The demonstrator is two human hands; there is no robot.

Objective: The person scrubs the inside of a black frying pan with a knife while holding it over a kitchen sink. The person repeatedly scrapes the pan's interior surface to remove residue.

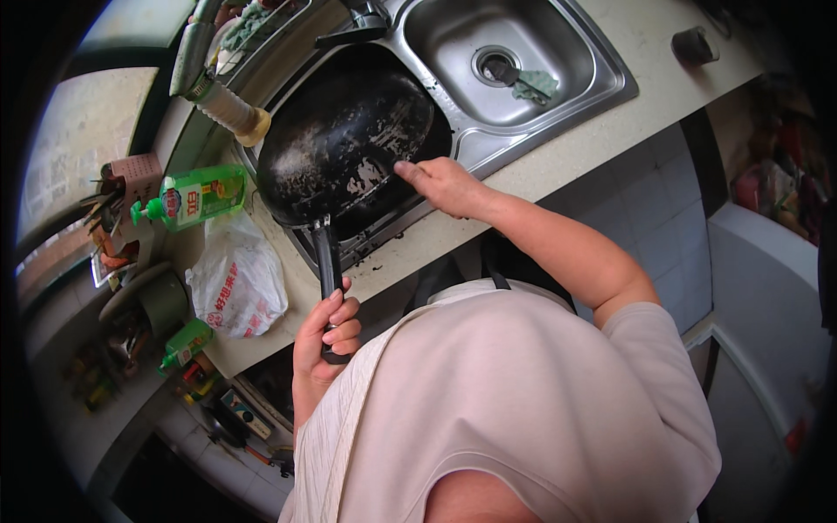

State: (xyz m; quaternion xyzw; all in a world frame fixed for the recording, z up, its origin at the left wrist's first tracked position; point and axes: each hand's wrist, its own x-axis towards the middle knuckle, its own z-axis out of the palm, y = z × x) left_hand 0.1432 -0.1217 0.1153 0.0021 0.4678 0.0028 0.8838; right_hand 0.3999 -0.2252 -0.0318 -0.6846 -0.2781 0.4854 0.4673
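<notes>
A black frying pan (307, 163) with a scorched, flaking surface is tilted over the left sink basin. My left hand (333, 330) grips its black handle (327, 252) near the end. Against the pan's near side, my right hand (451, 186) has its thumb pointing at the pan and its fingers curled under. Whether it holds the rim or a small dark tool is hidden. In the right-hand steel basin (444, 52), a dark-handled utensil with a green scrubbing cloth (535, 86) lies by the drain. Dark flakes (376, 252) are scattered along the sink's front edge.
Left of the sink are a green dish-soap pump bottle (203, 196) and a white plastic bag (239, 281). A pink utensil holder (136, 171) stands by the window. A ribbed hose (229, 111) hangs over the sink corner. A dark cup (693, 46) lies on the right counter.
</notes>
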